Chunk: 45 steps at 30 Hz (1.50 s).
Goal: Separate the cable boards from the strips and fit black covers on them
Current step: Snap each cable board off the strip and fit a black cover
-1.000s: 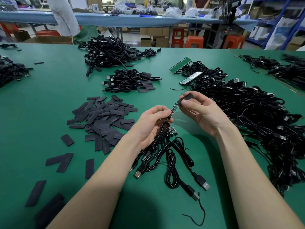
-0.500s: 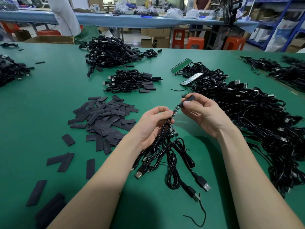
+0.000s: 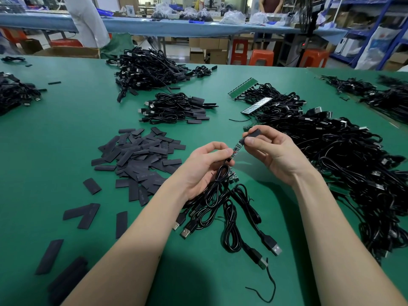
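To the left of the fingers lay a loose heap of flat black sleeve covers (image 3: 141,160) on the green mat-covered table (image 3: 55,133), none of them in contact with either hand.

The left hand (image 3: 198,166) had its thumb and forefinger pinched on the near end of a narrow green cable board (image 3: 235,149), while its lower fingers were curled round a bundle of looped black USB cables (image 3: 223,202) hanging from the palm onto the table. More small green boards (image 3: 231,174) showed just below those fingers. In my judgement the bundle's weight could drag the pinched board off line, and the loose boards could slip from the palm.

The board's far end met the mouth of a single black cover (image 3: 251,135), pinched between thumb and forefinger of the right hand (image 3: 271,151). Only the tip appeared entered; how far could not be told. The likely fault was the flat sleeve closing under the pinch, so that the board's corner caught on the lip and buckled it. Forcing it askew risked straining the soldered wire joint.

Right of the fingers sprawled a large tangle of unprocessed black cables (image 3: 353,164), with uncut green board strips (image 3: 242,85) beyond the fingertips. A sleeve could snag there.
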Motion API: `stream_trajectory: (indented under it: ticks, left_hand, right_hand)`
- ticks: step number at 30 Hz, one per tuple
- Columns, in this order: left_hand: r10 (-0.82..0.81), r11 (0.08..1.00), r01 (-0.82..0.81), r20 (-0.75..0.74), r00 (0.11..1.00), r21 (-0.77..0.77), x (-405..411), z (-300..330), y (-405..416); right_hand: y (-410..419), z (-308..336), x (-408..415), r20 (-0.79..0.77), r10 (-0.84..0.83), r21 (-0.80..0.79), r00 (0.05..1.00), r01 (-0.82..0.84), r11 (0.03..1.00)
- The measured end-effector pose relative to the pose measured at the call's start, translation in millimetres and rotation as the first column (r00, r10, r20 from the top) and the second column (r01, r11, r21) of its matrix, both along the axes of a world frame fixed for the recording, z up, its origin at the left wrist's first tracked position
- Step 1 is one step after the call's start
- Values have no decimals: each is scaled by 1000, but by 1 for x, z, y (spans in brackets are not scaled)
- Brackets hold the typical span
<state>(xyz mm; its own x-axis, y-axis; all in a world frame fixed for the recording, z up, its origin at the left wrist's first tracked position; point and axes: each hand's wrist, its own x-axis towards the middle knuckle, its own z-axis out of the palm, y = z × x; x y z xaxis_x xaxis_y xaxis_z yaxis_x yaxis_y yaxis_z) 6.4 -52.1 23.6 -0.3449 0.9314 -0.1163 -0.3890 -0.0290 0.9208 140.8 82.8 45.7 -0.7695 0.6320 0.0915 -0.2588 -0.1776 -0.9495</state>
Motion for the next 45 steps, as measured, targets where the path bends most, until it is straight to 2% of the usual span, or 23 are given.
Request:
stream_trajectory:
  ticks: [5, 11, 18, 24, 27, 30, 36, 40, 45]
  left_hand:
    - [-68, 997, 68, 2, 998, 44, -8, 6, -6]
    - [-107, 993, 112, -121, 987, 36, -22, 13, -16]
    - [-156, 987, 162, -188, 970, 21, -30, 20, -24]
    - [-85, 994, 92, -117, 990, 54, -32, 21, -22]
    - [-64, 996, 71, -126, 990, 53, -34, 20, -21]
    - [-69, 996, 78, -168, 983, 48, -35, 21, -22]
    - [-113, 992, 122, -303, 946, 10, -34, 27, -24]
    - [-124, 990, 136, -296, 947, 21, -34, 29, -25]
    - [-117, 990, 132, -251, 961, 40, -34, 30, -25]
  right_hand:
    - [-1, 0, 2, 4, 45, -9, 999, -45, 999]
    - [-6, 1, 1, 42, 151, 2, 988, -152, 988]
    - [-9, 5, 1, 80, 289, 38, 954, -293, 955]
    - [-16, 5, -9, -37, 184, 144, 982, -177, 974]
    - [-18, 8, -11, -10, 137, 255, 990, -130, 958]
    - [-18, 10, -10, 17, 127, 300, 992, -127, 946]
    - [-16, 7, -3, 18, 257, 171, 966, -256, 951]
    - [-16, 7, -4, -17, 267, 112, 964, -263, 958]
    - [-19, 5, -7, -51, 203, 108, 978, -196, 975]
